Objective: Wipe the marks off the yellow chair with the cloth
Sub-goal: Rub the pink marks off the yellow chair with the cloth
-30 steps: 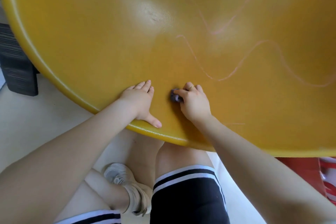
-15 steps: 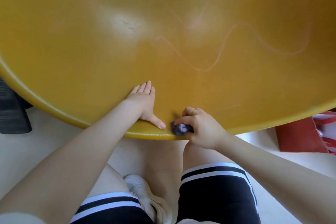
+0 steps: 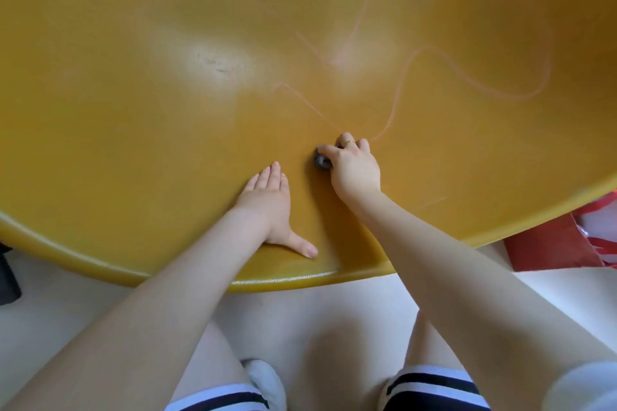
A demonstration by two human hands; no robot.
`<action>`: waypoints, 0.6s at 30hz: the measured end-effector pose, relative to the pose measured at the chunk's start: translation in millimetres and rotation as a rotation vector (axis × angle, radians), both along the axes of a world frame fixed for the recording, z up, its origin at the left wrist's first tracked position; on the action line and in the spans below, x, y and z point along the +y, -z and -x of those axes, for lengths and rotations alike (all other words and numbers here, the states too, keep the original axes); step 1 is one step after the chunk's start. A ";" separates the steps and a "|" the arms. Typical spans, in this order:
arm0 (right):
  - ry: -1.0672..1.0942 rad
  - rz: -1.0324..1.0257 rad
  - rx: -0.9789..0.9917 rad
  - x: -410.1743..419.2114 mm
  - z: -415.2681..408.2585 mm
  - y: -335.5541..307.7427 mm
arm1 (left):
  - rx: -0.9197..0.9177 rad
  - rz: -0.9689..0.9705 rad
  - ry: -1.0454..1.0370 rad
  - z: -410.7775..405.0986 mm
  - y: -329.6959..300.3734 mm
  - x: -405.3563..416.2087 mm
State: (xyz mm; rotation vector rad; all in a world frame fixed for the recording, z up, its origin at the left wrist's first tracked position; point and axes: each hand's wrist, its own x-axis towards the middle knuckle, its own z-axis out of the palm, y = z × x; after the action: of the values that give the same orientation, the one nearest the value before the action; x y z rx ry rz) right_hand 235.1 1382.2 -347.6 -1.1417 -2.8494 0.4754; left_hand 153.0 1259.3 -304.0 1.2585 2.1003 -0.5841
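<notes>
Two hands are on the yellow chair (image 3: 133, 117). The left hand (image 3: 268, 207) lies flat near the front rim, fingers spread and holding nothing, apparently bracing. The right hand (image 3: 354, 165) has its grip closed on a small wad of grey cloth (image 3: 321, 161), pressed to the seat just beside the lower end of a pink wavy mark (image 3: 400, 90). The wiping step looks under way, with much left: pale lines run across the seat above and to the right, and a short streak (image 3: 434, 202) sits near the right forearm. The next move likely calls for firm rubbing along the nearest line.
</notes>
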 end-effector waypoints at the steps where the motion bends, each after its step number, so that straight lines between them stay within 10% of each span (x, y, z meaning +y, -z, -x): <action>1: -0.030 0.014 0.009 -6.9 -8.4 1.4 | -0.002 -0.006 0.001 0.8 0.4 0.1; 9: -0.279 0.072 0.194 -62.1 -110.0 -15.7 | -0.046 -0.058 0.081 0.5 -0.3 9.4; 18: 0.319 -0.021 -0.045 24.2 -44.9 1.7 | -0.077 -0.085 0.093 0.4 10.3 18.1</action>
State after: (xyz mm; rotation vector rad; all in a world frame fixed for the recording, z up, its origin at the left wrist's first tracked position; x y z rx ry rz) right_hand 280.0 1406.4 -349.3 -1.5816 -2.6254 0.4039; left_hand 152.7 1277.4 -314.3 1.4093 2.0309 -0.4834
